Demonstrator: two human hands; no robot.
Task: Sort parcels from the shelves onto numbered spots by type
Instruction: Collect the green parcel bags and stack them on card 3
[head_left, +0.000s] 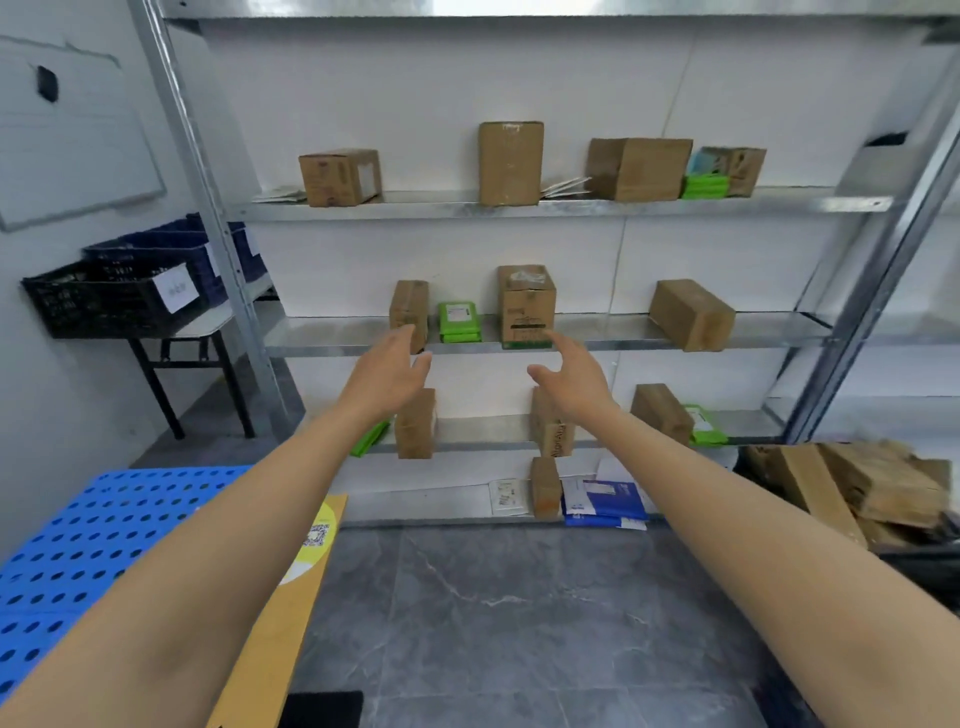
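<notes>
Flat green parcel (458, 322), white-labelled, perhaps two stacked.

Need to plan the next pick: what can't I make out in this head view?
1. No numbered spots in view; the blue perforated panel is cut off by the left edge.
2. Print on the green parcel and the taped box beside it: too blurred to read, head view.
3. Lower-shelf box: partly hidden by the left hand; second box by the right hand.
</notes>
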